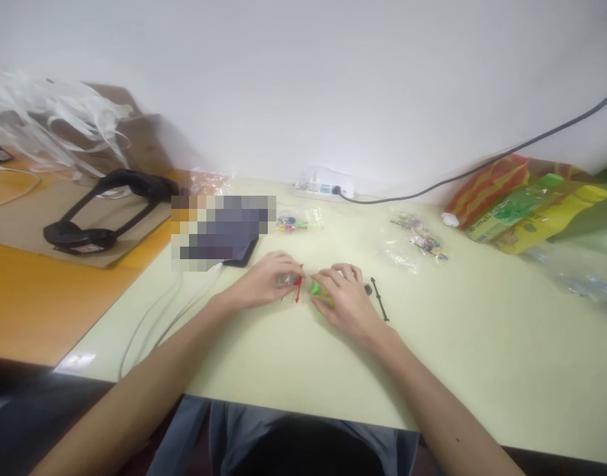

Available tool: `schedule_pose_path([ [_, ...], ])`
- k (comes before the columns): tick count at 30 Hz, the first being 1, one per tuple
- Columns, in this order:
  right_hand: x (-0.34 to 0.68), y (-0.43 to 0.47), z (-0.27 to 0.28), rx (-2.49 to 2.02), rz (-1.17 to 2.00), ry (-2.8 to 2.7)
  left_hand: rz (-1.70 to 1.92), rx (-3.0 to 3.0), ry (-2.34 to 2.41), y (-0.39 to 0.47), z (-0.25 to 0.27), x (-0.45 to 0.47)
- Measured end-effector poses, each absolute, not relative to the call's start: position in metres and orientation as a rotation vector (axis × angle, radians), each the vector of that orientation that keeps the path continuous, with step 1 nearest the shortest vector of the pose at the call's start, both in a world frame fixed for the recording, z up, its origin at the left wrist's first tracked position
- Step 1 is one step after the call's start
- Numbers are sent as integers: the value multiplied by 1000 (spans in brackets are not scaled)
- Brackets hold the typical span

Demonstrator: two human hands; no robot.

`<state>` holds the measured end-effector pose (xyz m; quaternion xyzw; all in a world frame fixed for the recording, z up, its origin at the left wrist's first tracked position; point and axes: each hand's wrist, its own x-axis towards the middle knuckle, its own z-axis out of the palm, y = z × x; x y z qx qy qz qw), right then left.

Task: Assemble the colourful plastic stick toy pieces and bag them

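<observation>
Near the middle of the table, my left hand (267, 281) is closed in a pinch on a thin red plastic piece (298, 291) with pointed ends. A greyish, see-through part (284, 279) shows between the same fingers, too blurred to name. My right hand (344, 299) is curled round a bright green plastic piece (315, 287), with some yellow showing under the fingers. The two hands are a short gap apart. Just right of my right hand lie a small dark round part (367, 289) and a thin black rod (380, 299) with widened ends.
Clear bags of small coloured parts (427, 243) lie behind. A partly blurred-out dark tablet-like device (241, 253) with pale cables is at left. Farther out are a black frame-like headset (88, 238), a power strip (323, 183), a black cord (407, 198) and colourful packaging (526, 211).
</observation>
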<state>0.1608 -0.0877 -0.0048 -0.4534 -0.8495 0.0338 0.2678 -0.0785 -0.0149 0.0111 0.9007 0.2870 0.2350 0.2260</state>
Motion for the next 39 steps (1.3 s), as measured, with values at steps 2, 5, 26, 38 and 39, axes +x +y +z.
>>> schedule_pose_path([
  [2, 159, -86, -7, -1222, 109, -2301, 620, 2487, 789, -14, 9, -78],
  [5, 157, -82, -12, -1208, 130, -2289, 585, 2476, 779, -15, 11, -79],
  [26, 152, -90, -4, -1186, 471, -1909, 807, 2509, 659, -23, 6, -67],
  [38, 178, -81, -9, -1224, 233, -2207, 1075, 2458, 886, -21, 12, -73],
  [39, 179, -80, -10, -1231, 226, -2211, 1076, 2451, 903, -21, 12, -73],
])
